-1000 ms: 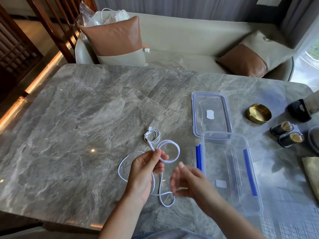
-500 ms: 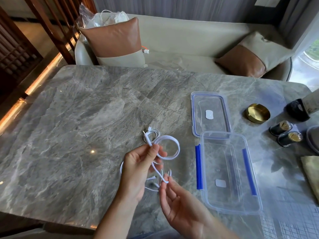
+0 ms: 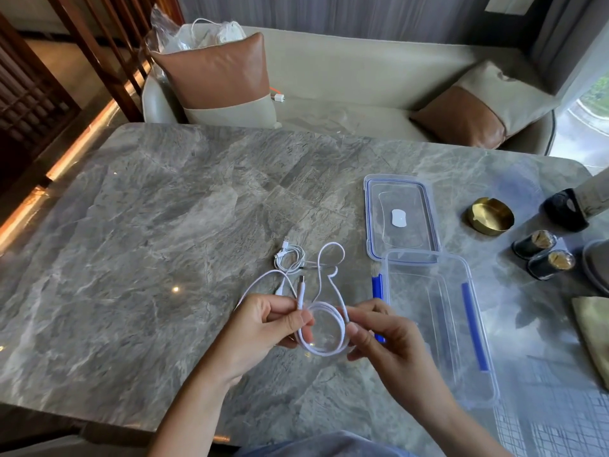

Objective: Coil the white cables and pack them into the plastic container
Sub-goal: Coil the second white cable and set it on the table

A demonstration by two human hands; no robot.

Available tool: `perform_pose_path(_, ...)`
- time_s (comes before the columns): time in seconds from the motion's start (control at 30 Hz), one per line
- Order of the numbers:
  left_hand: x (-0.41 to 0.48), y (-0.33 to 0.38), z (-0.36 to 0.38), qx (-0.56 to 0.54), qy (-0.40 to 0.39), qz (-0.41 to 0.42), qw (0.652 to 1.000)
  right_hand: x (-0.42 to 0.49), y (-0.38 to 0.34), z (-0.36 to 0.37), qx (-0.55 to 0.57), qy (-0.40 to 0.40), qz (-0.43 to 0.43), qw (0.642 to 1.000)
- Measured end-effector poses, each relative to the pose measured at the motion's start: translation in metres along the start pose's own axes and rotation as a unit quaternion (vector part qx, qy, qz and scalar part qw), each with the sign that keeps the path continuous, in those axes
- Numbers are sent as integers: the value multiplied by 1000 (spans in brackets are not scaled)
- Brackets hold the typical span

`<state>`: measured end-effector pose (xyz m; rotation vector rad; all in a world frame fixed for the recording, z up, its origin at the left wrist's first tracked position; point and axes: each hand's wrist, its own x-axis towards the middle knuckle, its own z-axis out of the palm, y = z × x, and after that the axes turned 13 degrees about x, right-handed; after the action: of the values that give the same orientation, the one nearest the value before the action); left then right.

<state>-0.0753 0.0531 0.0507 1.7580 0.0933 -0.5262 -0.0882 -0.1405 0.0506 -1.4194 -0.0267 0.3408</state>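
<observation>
A thick white cable [image 3: 324, 349] forms a round loop just above the marble table, held between both hands. My left hand [image 3: 263, 328] pinches the loop's left side near a plug end that points up. My right hand [image 3: 379, 334] pinches the loop's right side. The rest of this cable rises into a loose upper loop [image 3: 333, 255] further back. A second, thinner white cable [image 3: 290, 258] lies in a small coil on the table beyond the hands. The clear plastic container [image 3: 474, 324] with blue clips stands open and empty to the right.
The container's clear lid [image 3: 369, 216] lies flat behind the container. A brass dish [image 3: 491, 216], two small dark jars [image 3: 543, 255] and a black object sit at the right. A yellowish cloth [image 3: 593, 331] lies at the right edge. Cushions and a bag of cables rest on the bench beyond.
My right hand turned over and came up to pinch the cable. The slack that lay on the table is now gathered into a round loop between both hands.
</observation>
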Motion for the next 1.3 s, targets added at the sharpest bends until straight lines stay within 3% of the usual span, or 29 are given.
perform_pose_path(0.17,-2,7,7,73,-50,39,995,-1,-12,4,-14,-77,11,997)
perform_pose_path(0.3,-4,6,6,96,-31,64,993,2,-20,-3,-82,-113,23,990)
perform_pose_path(0.4,-6,5,7,157,5,101,982,5,-25,-10,-71,-143,40,986)
perform_pose_path(0.53,-4,4,11,187,86,101,973,10,-28,-13,-15,-140,57,988)
perform_pose_path(0.73,2,6,3,219,-14,167,961,8,-30,-20,40,-162,102,981)
perform_pose_path(0.87,6,6,8,228,65,146,961,11,-32,-21,32,-135,82,987)
perform_pose_path(1.07,3,2,22,155,81,128,976,15,-29,-19,91,-64,37,993)
perform_pose_path(1.17,3,-1,23,62,69,87,992,16,-26,-16,113,-46,24,992)
perform_pose_path(1.3,4,-3,25,20,84,65,994,19,-20,-11,130,-39,12,991)
